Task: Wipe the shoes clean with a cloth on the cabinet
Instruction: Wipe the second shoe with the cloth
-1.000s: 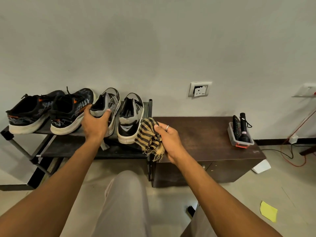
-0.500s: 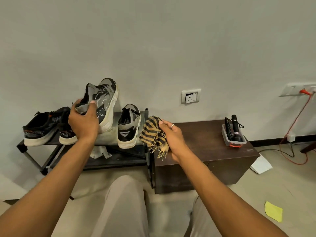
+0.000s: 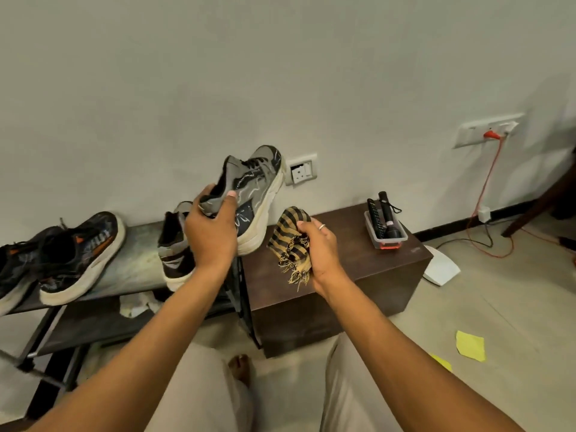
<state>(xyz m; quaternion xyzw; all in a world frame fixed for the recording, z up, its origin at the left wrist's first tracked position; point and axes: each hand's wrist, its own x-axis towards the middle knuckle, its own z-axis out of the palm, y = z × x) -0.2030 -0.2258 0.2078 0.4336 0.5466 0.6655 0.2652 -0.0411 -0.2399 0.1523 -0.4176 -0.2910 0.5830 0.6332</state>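
Above the spot where the shoe rack's [image 3: 137,263] right edge met the cabinet's [image 3: 343,275] left edge, the left hand [image 3: 212,232] held a grey shoe [image 3: 258,188] in the air. Its fingers were curled round the heel collar, with the thumb pressed on the shoe's side. The shoe was tilted, toe up toward the wall and its pale sole turned to the right and down; it touched neither rack nor cabinet.

Just to the right, the right hand [image 3: 322,251] gripped a striped cloth [image 3: 290,241] – black and tan, bunched into a wad – with its fingers closed round it and a ring showing on one of them. The cloth hung over the cabinet top near its front left corner, fringe dangling; whether it touched the wood could not be told.

A second grey shoe [image 3: 174,254] stood at the right edge of the rack's top shelf, heel toward the camera, partly hidden by the left forearm. A pair of black shoes [image 3: 81,254] sat toward the shelf's left edge, well apart from it.

At the far right corner of the cabinet top stood a clear tray [image 3: 397,240] holding a black torch [image 3: 388,213]. On the wall behind were a socket [image 3: 300,171] and, further right, an orange cable [image 3: 486,182] running down to the floor – where a yellow paper [image 3: 470,344] lay
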